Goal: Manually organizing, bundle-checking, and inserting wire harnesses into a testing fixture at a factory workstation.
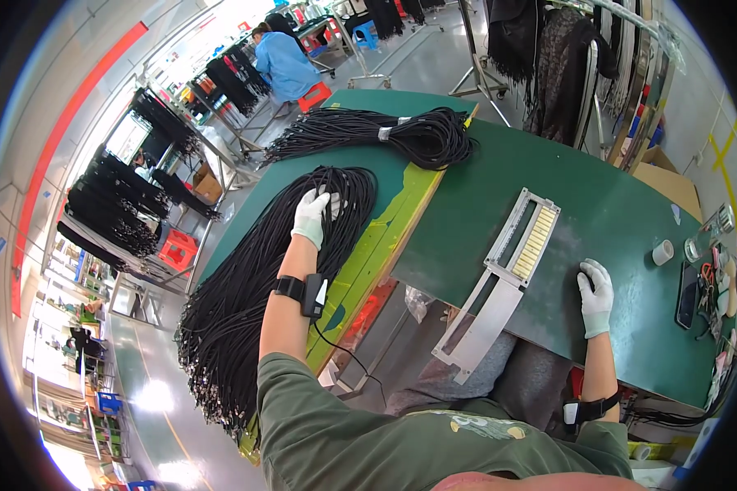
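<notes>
A large bundle of black cables [262,245] hangs over the near left edge of the green table, its metal-tipped ends bunched low. My left hand [309,217], in a white glove, reaches into the looped top of this bundle with its fingers closed around some strands; part of the fingers is hidden among them. On the right, my gloved right hand [597,293] rests on the table surface, fingers extended and holding nothing. Between my hands lies a metal fixture [499,282] with a row of cream-coloured blocks [535,243], nearer to my right hand.
A second tied black cable bundle [360,135] lies at the back of the green table [467,196]. At right are a white roll [662,252], a glass jar [693,249], a phone [687,295] and several tools. Cable racks [115,204] stand left; a person in blue [285,69] sits beyond.
</notes>
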Tool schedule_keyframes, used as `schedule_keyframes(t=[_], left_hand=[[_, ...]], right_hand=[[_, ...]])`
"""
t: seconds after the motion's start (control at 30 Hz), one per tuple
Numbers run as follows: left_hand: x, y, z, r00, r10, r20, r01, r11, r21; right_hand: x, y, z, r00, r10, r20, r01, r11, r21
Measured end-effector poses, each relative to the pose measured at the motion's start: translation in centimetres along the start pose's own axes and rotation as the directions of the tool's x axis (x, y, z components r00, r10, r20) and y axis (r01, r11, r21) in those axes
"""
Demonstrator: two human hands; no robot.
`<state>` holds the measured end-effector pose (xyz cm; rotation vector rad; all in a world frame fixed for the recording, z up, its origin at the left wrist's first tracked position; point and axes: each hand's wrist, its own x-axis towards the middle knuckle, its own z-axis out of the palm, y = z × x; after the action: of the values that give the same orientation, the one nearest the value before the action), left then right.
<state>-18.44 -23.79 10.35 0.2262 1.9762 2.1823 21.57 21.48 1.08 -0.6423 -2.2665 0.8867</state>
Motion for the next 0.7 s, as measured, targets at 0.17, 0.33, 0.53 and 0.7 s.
schedule_keyframes(t=[0.17,0.33,0.53,0.7], left_hand=[[0.0,1.5,0.8,0.989,-0.128,0.069,0.135,0.986,-0.097],[1.3,4.9,-0.8,0.906,-0.335,0.26,0.354,0.935,-0.031],[-0.6,17.1,1.6,0.953,0.291,-0.085,-0.293,0.956,-0.011],[-0.9,18.8,-0.4,0.966,-0.251,0.056,0.188,0.839,0.51]], right_hand=[[0.1,-0.3,-0.3,1.0,-0.005,0.014,0.005,1.0,-0.007],[0.0,-0.7,-0.3,1.0,0.007,-0.004,-0.007,1.0,0.014],[0.0,-0.3,-0.3,1.0,0.01,-0.005,-0.01,0.999,0.039],[0.2,-0.1,-0.3,1.0,0.013,-0.008,-0.012,0.998,0.06]])
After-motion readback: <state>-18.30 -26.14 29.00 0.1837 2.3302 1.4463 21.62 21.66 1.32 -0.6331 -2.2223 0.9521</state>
